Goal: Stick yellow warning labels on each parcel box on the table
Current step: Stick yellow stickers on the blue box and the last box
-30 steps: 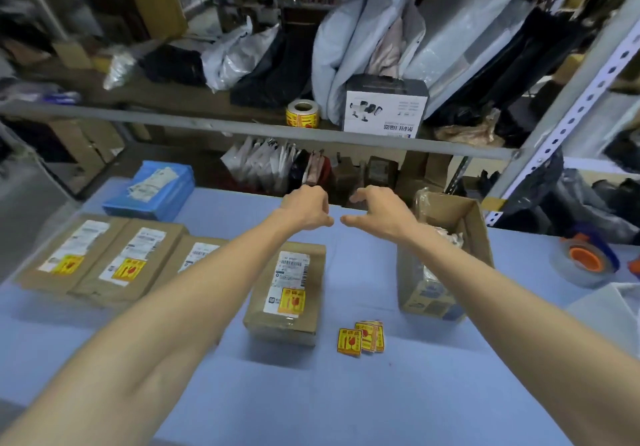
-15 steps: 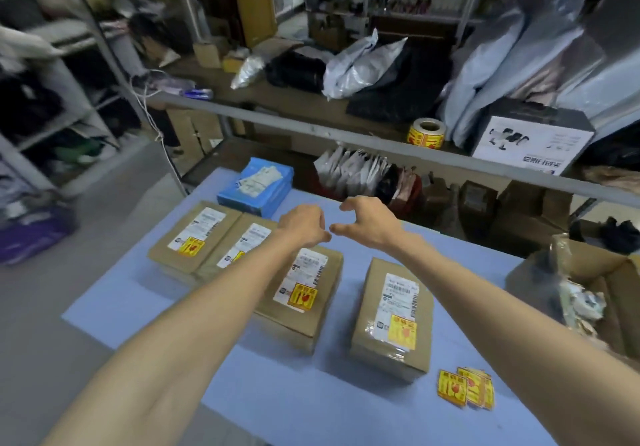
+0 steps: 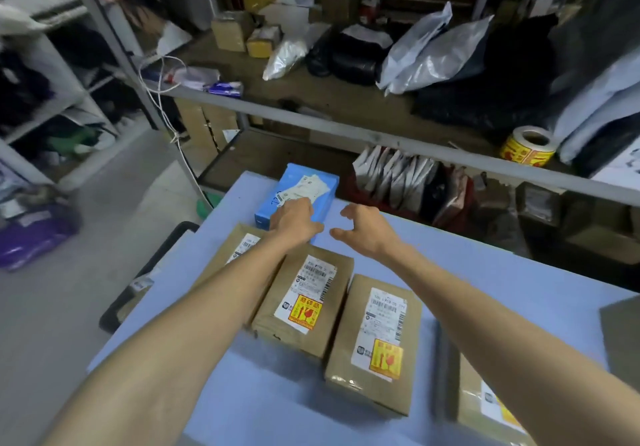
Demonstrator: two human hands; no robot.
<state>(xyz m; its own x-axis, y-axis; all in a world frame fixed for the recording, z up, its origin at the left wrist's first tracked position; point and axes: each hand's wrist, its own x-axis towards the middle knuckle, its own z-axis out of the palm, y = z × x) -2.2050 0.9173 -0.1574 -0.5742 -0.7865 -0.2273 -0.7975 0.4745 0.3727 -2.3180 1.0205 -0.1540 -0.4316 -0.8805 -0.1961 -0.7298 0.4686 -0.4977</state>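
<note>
A blue parcel box [image 3: 298, 189] with a white shipping slip lies at the far left of the blue table [image 3: 467, 272]. My left hand [image 3: 294, 224] rests on its near end, and its fingertips are hidden. My right hand [image 3: 367, 232] hovers just right of that box, fingers spread and holding nothing. Nearer me lie brown parcels. One [image 3: 239, 244] is partly under my left forearm. The middle one [image 3: 304, 328] carries a yellow warning label [image 3: 306, 310], as does the right one [image 3: 377, 380] with its label [image 3: 386, 357]. A further parcel [image 3: 478, 393] is cut off at the bottom right.
A roll of yellow labels [image 3: 528, 146] stands on the wooden shelf behind the grey rail [image 3: 346, 130], among plastic mailer bags [image 3: 433, 50]. A black cart handle [image 3: 149, 272] sits by the table's left edge, and the floor drops away there. A cardboard edge [image 3: 620, 338] shows at the right.
The view has swung left and both hands have moved left and forward to the blue box. My left hand now lies on it. The loose labels and open carton have left the view.
</note>
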